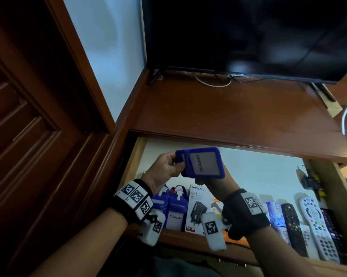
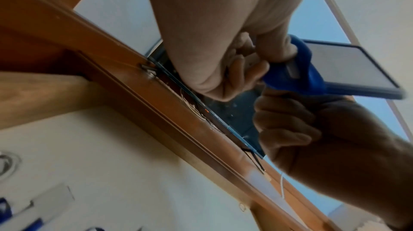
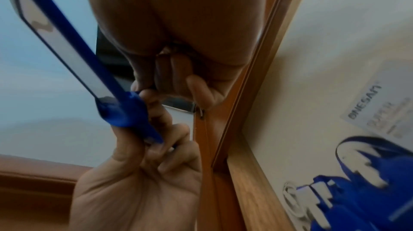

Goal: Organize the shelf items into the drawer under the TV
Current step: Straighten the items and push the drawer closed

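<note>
Above the open drawer [image 1: 140,154], our left hand [image 1: 164,168] and right hand [image 1: 214,181] both grip one blue badge holder [image 1: 203,162], not yet placed; two others [image 1: 171,208], a charger box [image 1: 196,206] and remotes [image 1: 316,224] already line its front edge.

I note glossy varnished wood on the TV stand [image 1: 228,112], a pale matt drawer [image 1: 248,168] liner, and a blue badge holder [image 1: 203,162] with clear plastic window.
</note>
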Tool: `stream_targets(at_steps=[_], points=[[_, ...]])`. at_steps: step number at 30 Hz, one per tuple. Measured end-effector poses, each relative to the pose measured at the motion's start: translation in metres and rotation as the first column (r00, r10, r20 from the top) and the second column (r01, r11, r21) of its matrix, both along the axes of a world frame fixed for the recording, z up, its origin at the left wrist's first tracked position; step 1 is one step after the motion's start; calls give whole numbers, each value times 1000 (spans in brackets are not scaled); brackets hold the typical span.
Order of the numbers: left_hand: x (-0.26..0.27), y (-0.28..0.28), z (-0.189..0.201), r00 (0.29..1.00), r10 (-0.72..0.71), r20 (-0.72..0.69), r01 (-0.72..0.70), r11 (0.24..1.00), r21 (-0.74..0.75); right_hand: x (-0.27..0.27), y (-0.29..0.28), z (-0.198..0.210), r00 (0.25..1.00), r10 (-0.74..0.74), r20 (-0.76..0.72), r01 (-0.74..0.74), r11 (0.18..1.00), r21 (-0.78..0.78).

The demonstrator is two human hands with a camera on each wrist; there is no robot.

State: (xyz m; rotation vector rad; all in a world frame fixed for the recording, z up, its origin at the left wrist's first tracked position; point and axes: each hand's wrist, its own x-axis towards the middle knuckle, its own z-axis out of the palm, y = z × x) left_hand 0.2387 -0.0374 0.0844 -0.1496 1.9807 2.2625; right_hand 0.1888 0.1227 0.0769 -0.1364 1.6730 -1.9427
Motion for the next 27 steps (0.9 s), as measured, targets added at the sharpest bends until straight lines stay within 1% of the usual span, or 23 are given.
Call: stream_targets(at_steps=[1, 3, 6, 10, 11, 13, 14, 15, 16, 18, 20, 21, 22, 23, 24, 25, 27], points=[[1, 3, -1, 999, 37, 5, -37, 998, 47, 4, 0, -2, 1000, -6, 8, 6, 1000, -26], [3, 7, -3, 998, 64, 18, -66, 992, 109, 13, 2, -5, 998, 8, 63, -4, 998, -68], [6, 9, -6, 999, 32, 3, -32, 992, 120, 21, 8, -12, 994, 46, 99, -37, 995, -91], [9, 15, -7, 999, 35, 41, -42, 983, 179, 35, 14, -8, 982, 42, 184, -25, 995, -94], [11, 15, -6, 999, 16, 39, -23, 984, 174, 39, 15, -7, 978, 39, 203, -19, 995, -99], [12, 16, -2, 999, -39, 24, 36, 992, 118, 45, 19, -4, 976, 48, 212, -22, 992, -124], [13, 16, 0, 997, -69, 19, 67, 994, 88, 46, 22, -3, 979, 47, 200, -27, 994, -106], [13, 15, 2, 995, -96, 23, 95, 994, 57, 47, 25, -4, 983, 37, 180, -29, 998, -51], [12, 12, 3, 992, -122, 25, 122, 992, 20, 46, 28, -5, 989, 21, 148, -26, 999, 37], [10, 5, 4, 981, -187, 55, 192, 976, -104, 46, 40, -10, 997, -11, 76, -6, 974, 228], [5, -3, 3, 968, -227, 111, 248, 933, -260, 47, 56, -21, 999, -10, 49, -9, 931, 366], [2, -8, 1, 960, -240, 146, 277, 894, -353, 48, 65, -27, 999, -14, 52, -9, 908, 418], [-2, -11, -2, 950, -256, 181, 312, 830, -462, 49, 75, -34, 999, -23, 44, 0, 880, 475], [-5, -14, -5, 935, -280, 216, 354, 731, -584, 51, 85, -41, 999, -30, 20, 15, 843, 538], [-7, -14, -10, 916, -312, 254, 397, 597, -697, 53, 94, -48, 999, -29, -15, 32, 795, 606], [-8, -13, -16, 890, -340, 303, 437, 448, -780, 56, 104, -56, 999, -17, -50, 46, 739, 672], [-6, -5, -26, 828, -367, 423, 506, 165, -847, 62, 124, -73, 997, 23, -77, 46, 611, 790]])
